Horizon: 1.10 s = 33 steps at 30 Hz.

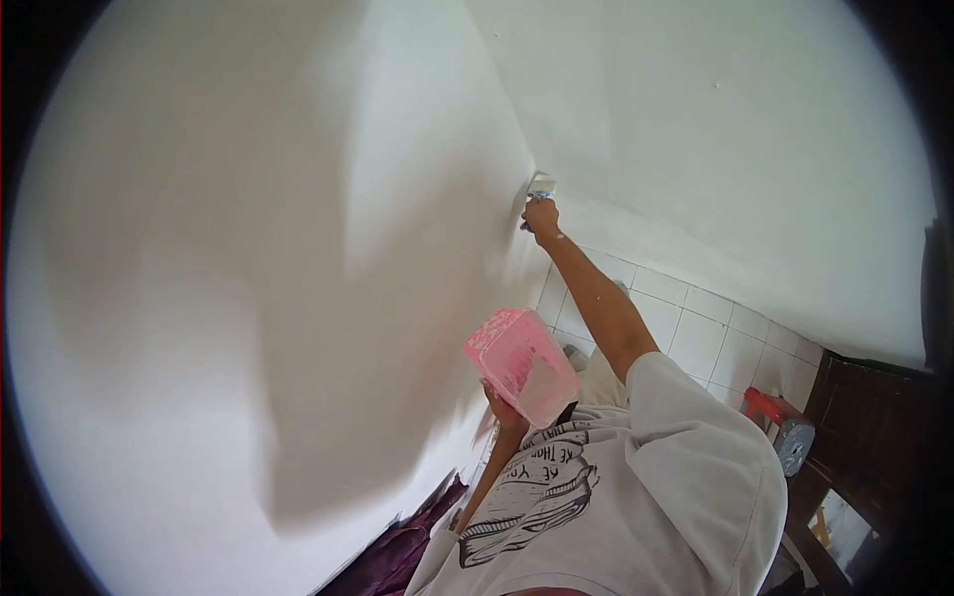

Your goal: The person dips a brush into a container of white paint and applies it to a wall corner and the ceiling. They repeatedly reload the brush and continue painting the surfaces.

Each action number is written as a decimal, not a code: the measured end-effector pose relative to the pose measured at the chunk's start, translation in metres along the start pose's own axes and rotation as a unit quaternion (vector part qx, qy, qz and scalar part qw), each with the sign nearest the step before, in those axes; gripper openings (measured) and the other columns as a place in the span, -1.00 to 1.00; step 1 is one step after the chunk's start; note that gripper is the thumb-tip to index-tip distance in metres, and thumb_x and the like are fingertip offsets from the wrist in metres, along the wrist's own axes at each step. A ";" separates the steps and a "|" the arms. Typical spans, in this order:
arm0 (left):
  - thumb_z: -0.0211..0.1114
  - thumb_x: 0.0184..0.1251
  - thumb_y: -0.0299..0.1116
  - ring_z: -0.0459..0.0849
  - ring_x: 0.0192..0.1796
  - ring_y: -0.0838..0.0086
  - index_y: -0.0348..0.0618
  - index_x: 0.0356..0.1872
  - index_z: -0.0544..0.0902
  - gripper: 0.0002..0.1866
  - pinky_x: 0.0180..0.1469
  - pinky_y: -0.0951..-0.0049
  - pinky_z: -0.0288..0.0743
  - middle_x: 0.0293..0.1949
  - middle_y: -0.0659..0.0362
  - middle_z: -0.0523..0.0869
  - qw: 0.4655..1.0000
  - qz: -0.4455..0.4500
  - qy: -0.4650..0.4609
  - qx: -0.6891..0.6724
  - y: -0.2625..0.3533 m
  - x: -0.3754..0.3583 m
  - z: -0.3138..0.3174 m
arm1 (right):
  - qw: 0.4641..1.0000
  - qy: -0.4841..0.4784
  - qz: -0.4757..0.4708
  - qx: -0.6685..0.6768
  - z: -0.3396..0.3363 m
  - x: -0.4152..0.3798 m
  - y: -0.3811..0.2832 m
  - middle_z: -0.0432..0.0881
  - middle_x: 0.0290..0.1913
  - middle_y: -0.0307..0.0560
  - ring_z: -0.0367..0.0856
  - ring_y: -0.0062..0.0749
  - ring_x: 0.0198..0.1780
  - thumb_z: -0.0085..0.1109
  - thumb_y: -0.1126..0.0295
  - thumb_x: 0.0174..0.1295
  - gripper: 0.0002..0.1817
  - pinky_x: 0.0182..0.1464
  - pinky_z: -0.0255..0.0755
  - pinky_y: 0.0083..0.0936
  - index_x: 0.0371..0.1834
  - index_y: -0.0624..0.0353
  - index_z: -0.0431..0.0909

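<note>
My right hand (540,219) is closed around the handle of a paintbrush (542,186). The brush's pale bristles are at the corner where two white walls meet, and my right arm is stretched out toward it. Lower down, my left hand (504,405) grips a pink plastic tub (497,343) from the side and below, close to my chest. White paint smears cover the tub's wall, and pale paint lies inside. The tub hides part of my left fingers.
The left wall (199,298) carries broad shadows; the right wall (725,169) ends above white floor tiles (699,343). At the right are a red and grey object (790,442) and dark wooden furniture (860,427). Purple cloth (402,546) lies along the lower left wall.
</note>
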State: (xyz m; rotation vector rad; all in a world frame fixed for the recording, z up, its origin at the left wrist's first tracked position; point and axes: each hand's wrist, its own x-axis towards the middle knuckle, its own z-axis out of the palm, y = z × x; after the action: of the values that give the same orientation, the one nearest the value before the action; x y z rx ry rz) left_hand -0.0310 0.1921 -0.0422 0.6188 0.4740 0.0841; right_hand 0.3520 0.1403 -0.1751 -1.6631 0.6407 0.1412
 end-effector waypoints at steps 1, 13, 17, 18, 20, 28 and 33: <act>-0.09 0.37 0.32 0.36 0.33 0.16 0.03 0.41 0.21 -0.25 0.35 0.02 0.27 0.33 0.11 0.36 1.000 0.001 -0.015 -0.026 0.003 -0.002 0.009 | 1.000 0.001 0.001 0.001 -0.009 -0.010 -0.018 0.66 -0.52 0.22 0.69 0.07 -0.45 -0.09 0.24 0.39 -0.61 -0.33 0.57 -0.14 -0.38 0.35 0.58; -0.18 0.45 0.23 0.45 0.25 0.25 0.08 0.36 0.22 -0.37 0.24 0.09 0.44 0.22 0.18 0.43 0.993 0.102 -0.047 0.041 0.012 -0.012 0.060 | 0.945 0.084 -0.261 -0.176 -0.081 -0.057 -0.060 0.67 -0.40 0.18 0.63 0.20 -0.38 -0.13 0.27 0.41 -0.67 -0.24 0.52 0.03 -0.25 0.29 0.58; -0.17 0.43 0.25 0.45 0.25 0.23 0.06 0.35 0.25 -0.35 0.24 0.08 0.43 0.22 0.17 0.44 0.981 0.130 -0.045 0.135 0.013 -0.004 0.047 | 0.995 -0.036 0.067 0.059 -0.075 -0.037 -0.017 0.69 -0.39 0.17 0.71 -0.07 -0.40 -0.03 0.18 0.36 -0.64 -0.27 0.59 -0.19 -0.25 0.29 0.61; -0.17 0.43 0.25 0.45 0.25 0.23 0.06 0.35 0.25 -0.35 0.24 0.08 0.43 0.22 0.17 0.44 0.981 0.128 -0.046 0.135 0.016 -0.008 0.055 | 0.998 -0.003 0.023 0.050 -0.081 -0.041 -0.041 0.68 -0.43 0.14 0.70 -0.16 -0.43 0.00 0.24 0.30 -0.68 -0.33 0.57 -0.27 -0.30 0.29 0.63; -0.14 0.39 0.29 0.45 0.25 0.21 0.06 0.34 0.27 -0.31 0.25 0.07 0.42 0.23 0.16 0.44 0.992 0.006 -0.100 -0.077 0.023 -0.014 0.084 | 0.994 0.060 -0.082 0.051 -0.085 -0.047 -0.085 0.67 -0.49 0.09 0.67 -0.30 -0.48 0.03 0.28 0.27 -0.69 -0.43 0.50 -0.36 -0.38 0.32 0.64; -0.13 0.34 0.35 0.44 0.26 0.19 0.07 0.38 0.23 -0.25 0.27 0.07 0.39 0.25 0.15 0.43 0.994 0.081 -0.079 0.008 0.012 -0.002 0.053 | 0.921 0.127 -0.364 0.062 -0.117 -0.132 -0.138 0.58 -0.56 0.24 0.59 0.18 -0.49 -0.22 0.21 0.48 -0.55 -0.38 0.44 -0.06 -0.44 0.30 0.51; -0.13 0.33 0.38 0.43 0.27 0.17 0.06 0.39 0.21 -0.22 0.27 0.06 0.38 0.25 0.15 0.42 0.974 0.162 -0.046 0.153 0.006 0.007 0.027 | 0.995 -0.050 -0.054 -0.063 -0.097 -0.084 -0.003 0.66 -0.50 0.18 0.69 0.07 -0.36 -0.17 0.14 0.41 -0.54 -0.20 0.55 -0.08 -0.38 0.28 0.62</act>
State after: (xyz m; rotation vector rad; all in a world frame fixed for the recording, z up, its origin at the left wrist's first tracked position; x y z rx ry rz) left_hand -0.0119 0.1839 -0.0219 0.9963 0.2937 0.2954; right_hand 0.2579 0.0766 -0.1158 -1.7959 0.4735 0.1883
